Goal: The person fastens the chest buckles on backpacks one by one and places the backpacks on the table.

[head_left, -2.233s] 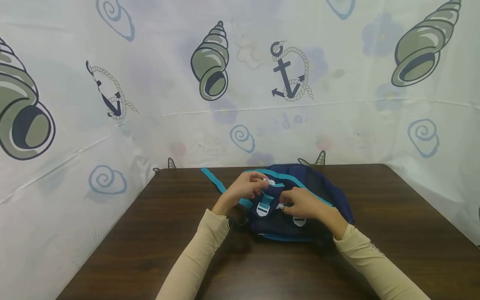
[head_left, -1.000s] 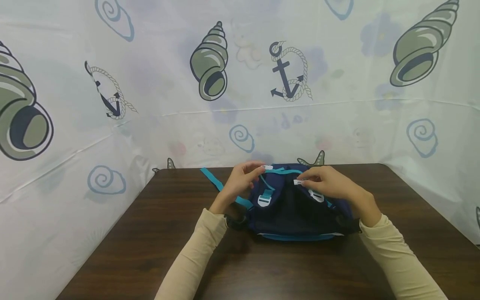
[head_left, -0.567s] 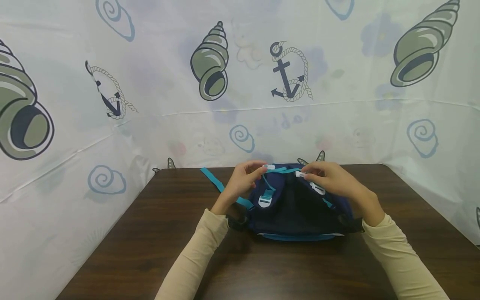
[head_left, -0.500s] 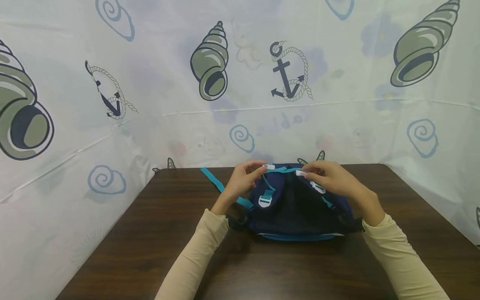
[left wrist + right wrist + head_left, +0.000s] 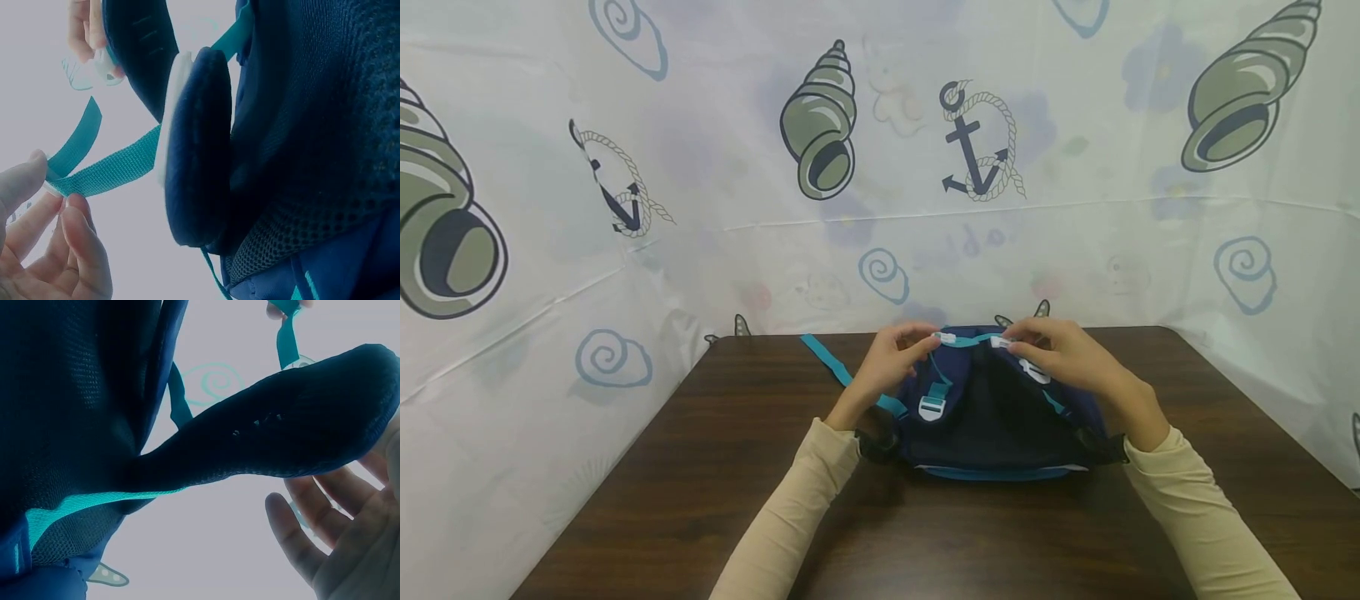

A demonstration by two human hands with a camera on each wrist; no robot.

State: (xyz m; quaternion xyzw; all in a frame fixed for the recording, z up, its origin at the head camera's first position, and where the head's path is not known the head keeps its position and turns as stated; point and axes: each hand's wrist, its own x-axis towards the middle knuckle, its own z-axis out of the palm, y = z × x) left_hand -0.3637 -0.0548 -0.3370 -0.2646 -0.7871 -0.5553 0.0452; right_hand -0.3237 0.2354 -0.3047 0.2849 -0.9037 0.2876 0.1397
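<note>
A navy backpack point(image 5: 1000, 433) lies on the table with its mesh back panel facing me. My left hand point(image 5: 887, 362) pinches a white buckle half point(image 5: 948, 338) on a teal webbing strap point(image 5: 112, 172), whose loose tail stands up beside the fingers in the left wrist view. Between finger and thumb, my right hand point(image 5: 1067, 354) holds the other white buckle half point(image 5: 1000, 342), at the padded right shoulder strap point(image 5: 281, 419). That strap hides part of the right fingers in the right wrist view. The two buckle halves are apart, at similar height, above the bag.
White adjusters sit on the left point(image 5: 932, 408) and right point(image 5: 1034, 372) shoulder straps. A loose teal strap point(image 5: 826, 358) trails off the bag's left side over the dark wooden table point(image 5: 737, 467). Behind stands a white printed curtain point(image 5: 910, 167).
My right hand has moved from the bag's middle up and right, lifting the right shoulder strap by its buckle half. My left hand rose, then dipped slightly rightward.
</note>
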